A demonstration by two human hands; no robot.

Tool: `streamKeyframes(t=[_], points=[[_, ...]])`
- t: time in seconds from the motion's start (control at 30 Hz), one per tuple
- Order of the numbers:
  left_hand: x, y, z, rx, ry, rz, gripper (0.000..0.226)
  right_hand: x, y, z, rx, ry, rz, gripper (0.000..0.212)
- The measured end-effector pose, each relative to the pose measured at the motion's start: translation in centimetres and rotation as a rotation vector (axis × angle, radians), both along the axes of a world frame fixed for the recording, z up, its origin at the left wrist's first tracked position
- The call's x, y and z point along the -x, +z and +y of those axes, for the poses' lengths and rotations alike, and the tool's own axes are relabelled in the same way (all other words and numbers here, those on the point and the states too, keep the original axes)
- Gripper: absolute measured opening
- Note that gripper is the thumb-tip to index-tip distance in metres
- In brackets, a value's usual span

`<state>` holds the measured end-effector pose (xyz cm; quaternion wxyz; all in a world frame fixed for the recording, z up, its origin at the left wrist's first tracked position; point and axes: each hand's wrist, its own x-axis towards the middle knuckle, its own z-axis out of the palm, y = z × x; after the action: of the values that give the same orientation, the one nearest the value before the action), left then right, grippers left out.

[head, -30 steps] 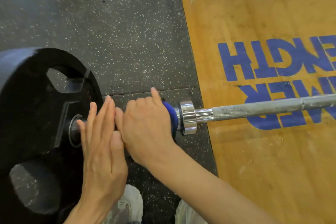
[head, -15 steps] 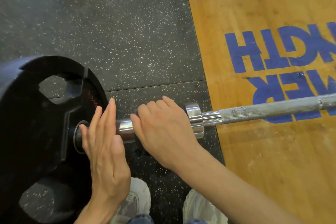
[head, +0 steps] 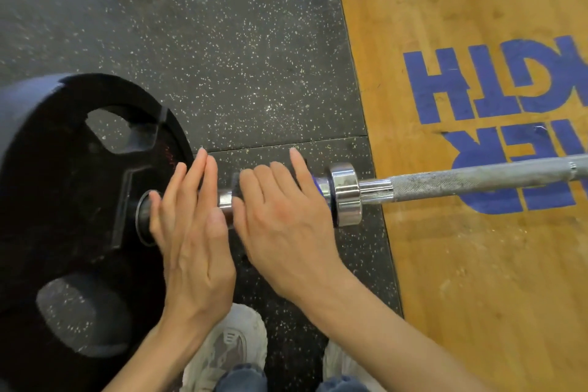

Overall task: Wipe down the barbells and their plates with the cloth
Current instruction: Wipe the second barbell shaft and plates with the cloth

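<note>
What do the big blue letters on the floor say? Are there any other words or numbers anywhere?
"HIGTH": upside-down blue letters on the wooden platform, cut off at the picture's right edge, so the word is only part.
"ER": upside-down blue letters on the line below, also cut off and crossed by the barbell.
Black weight plate: no readable text or numbers.
Shoes: nothing readable.

The left hand is held flat and edge-up, fingers straight and together. Just beside it, the right hand lies palm down, fingers curled over, index finger extended.
</note>
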<state>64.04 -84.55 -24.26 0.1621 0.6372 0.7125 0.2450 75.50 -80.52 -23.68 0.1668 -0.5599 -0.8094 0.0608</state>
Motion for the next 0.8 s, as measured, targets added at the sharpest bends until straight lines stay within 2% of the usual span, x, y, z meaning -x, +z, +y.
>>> streamKeyframes(t=[0.07, 0.17, 0.3, 0.4, 0.5, 0.63, 0.8], points=[[0.2, 0.1, 0.4, 0.010, -0.012, 0.020, 0.059, -1.2, -0.2, 1.0, -0.007, 0.027, 0.000, 0.038], [0.3, 0.2, 1.4, 0.024, -0.010, 0.050, 0.060, -1.5, -0.3, 0.8, -0.020, -0.044, -0.016, 0.038], [0.5, 0.1, 2.8, 0.045, -0.008, 0.090, 0.061, -1.1, -1.6, 0.8, -0.095, 0.069, 0.068, 0.044], [0.6, 0.4, 4.0, 0.049, -0.001, 0.118, 0.062, -1.7, -2.2, 1.7, -0.153, -0.006, 0.060, 0.045], [0.4, 0.5, 5.3, 0.047, 0.030, 0.130, 0.062, 0.0, -2.4, 1.0, -0.128, -0.037, 0.111, 0.045], [0.8, 0.4, 7.0, 0.028, 0.060, 0.069, 0.066, 0.0, -3.5, 2.6, -0.206, 0.102, 0.078, 0.049], [0.7, 0.2, 7.2, -0.097, 0.060, -0.036, 0.055, -0.9, -3.7, 2.7, -0.218, -0.083, 0.091, 0.051]])
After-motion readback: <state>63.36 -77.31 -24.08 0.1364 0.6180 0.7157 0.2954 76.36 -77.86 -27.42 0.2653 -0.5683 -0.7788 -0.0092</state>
